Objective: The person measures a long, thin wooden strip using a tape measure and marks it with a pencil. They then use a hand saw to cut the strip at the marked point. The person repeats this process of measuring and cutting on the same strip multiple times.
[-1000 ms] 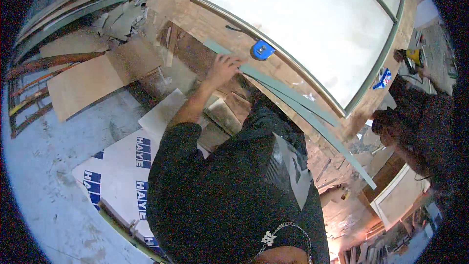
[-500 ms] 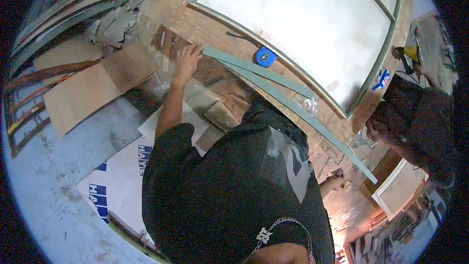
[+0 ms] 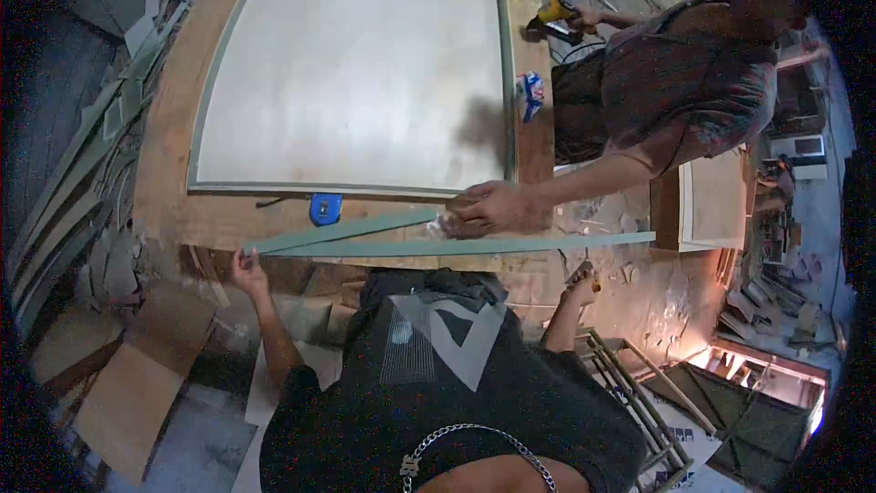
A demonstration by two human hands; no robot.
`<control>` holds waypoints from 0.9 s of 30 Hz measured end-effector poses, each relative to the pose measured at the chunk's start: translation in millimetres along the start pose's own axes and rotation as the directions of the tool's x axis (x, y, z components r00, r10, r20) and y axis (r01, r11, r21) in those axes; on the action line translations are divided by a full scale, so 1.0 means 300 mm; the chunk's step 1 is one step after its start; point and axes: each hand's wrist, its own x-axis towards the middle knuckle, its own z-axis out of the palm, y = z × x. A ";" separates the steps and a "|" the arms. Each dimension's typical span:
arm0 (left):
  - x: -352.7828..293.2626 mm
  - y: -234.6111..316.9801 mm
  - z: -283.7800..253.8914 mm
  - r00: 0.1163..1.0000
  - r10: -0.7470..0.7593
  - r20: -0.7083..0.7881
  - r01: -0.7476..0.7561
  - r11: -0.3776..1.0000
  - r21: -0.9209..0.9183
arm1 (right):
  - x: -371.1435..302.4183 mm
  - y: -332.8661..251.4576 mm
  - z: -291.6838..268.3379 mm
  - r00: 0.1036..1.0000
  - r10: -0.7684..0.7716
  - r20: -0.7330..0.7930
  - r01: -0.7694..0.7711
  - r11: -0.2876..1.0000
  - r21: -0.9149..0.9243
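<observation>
Two long, thin green strips (image 3: 538,246) lie along the near edge of the wooden workbench (image 3: 169,164), meeting at their left ends. My left hand (image 3: 251,276) is at that end, its fingers closed on the strips. To the right, below the bench edge, my right hand (image 3: 578,290) is closed around a small object with a yellowish part, too small to make out. A large white panel (image 3: 356,82) in a green-grey frame lies on the bench. Between panel and strips sits a blue tape measure (image 3: 326,209).
On the right, a co-worker's hand (image 3: 488,208) reaches over the strips; the other holds a yellow-and-black nail gun (image 3: 553,15). A blue-and-white packet (image 3: 530,96) lies on the bench's right side. Offcuts (image 3: 128,110) pile up left; a box-like wooden piece (image 3: 698,205) stands right.
My view has turned rightward, bringing my right hand plainly into sight. The co-worker's arm now stretches across to the strips. My left hand stays at their left end.
</observation>
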 end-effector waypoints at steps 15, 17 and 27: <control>0.099 -0.049 -0.065 0.994 -0.091 0.055 0.075 0.969 0.235 | 0.253 0.048 0.213 0.987 -0.024 0.159 0.007 0.994 0.105; 0.048 0.019 -0.084 0.988 -0.101 0.118 0.120 0.980 -0.160 | 0.305 0.087 0.178 0.985 -0.032 0.171 0.024 0.999 0.045; -0.147 0.158 0.058 0.998 0.004 0.060 -0.010 0.995 0.103 | 0.453 0.161 0.173 0.810 0.192 0.553 -0.287 0.954 0.089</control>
